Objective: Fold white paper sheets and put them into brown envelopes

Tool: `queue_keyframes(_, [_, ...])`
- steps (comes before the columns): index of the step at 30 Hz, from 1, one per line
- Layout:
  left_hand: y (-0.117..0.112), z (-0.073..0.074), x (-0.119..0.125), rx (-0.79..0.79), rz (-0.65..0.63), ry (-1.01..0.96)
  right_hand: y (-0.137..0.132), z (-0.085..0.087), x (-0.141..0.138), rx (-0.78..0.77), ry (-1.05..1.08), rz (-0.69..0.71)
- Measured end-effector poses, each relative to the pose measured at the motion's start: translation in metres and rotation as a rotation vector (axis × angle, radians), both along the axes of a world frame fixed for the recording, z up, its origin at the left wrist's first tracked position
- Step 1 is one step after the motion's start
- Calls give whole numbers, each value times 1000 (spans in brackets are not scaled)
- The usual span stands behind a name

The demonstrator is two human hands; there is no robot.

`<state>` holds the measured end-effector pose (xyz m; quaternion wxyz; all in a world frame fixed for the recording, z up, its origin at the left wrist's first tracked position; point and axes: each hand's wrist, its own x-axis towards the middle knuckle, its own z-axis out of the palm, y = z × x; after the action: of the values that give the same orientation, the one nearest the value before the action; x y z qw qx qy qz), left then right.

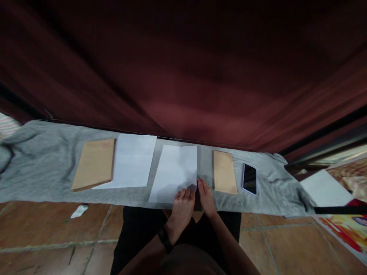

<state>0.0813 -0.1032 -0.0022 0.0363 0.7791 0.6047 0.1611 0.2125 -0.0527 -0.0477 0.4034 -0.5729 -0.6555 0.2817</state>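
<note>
A white sheet of paper (174, 172) lies on a grey cloth (43, 175) spread over the surface in front of me. My left hand (182, 208) rests with fingers stretched flat on the sheet's near right corner. My right hand (205, 196) lies beside it, fingers extended, touching the sheet's right edge. A small brown envelope (224, 172) sits just right of my right hand. Further left lie a second white sheet (132, 160) and a larger brown envelope (94, 163).
A phone (249, 178) with a dark screen lies right of the small envelope. A dark red curtain (183, 68) hangs behind the cloth. A crumpled scrap (79, 211) lies on the tiled floor (43, 236). White paper (325, 188) and colourful print sit at far right.
</note>
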Motion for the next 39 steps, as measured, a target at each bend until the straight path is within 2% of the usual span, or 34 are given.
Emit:
queue_keyframes(3, [-4, 0, 11, -36, -10, -12, 15, 0, 1, -52, 33, -11])
queue_keyframes(6, [-5, 0, 3, -38, 16, -61, 27, -5, 0, -57, -15, -74])
queue_keyframes(8, [-3, -4, -14, 21, 73, -78, 31, -9, 2, -51, -20, -117])
queue_keyframes(11, [2, -17, -52, 108, 250, -68, 32, -15, 3, -48, 44, -139])
queue_keyframes(13, [7, -25, -75, 103, 394, -44, 31, -18, 1, -41, 101, -154])
queue_keyframes(16, [13, -31, -94, 48, 454, -54, 33, -19, -6, -23, 138, -194])
queue_keyframes(22, [22, -34, -96, 30, 444, -109, 36, -21, -11, 2, 79, -197])
queue_keyframes(29, [30, -49, -95, 68, 361, -130, 18, -14, -6, 36, -176, -149])
queue_keyframes(39, [32, -42, -95, 59, 289, -75, 17, -4, -7, 55, -260, -141])
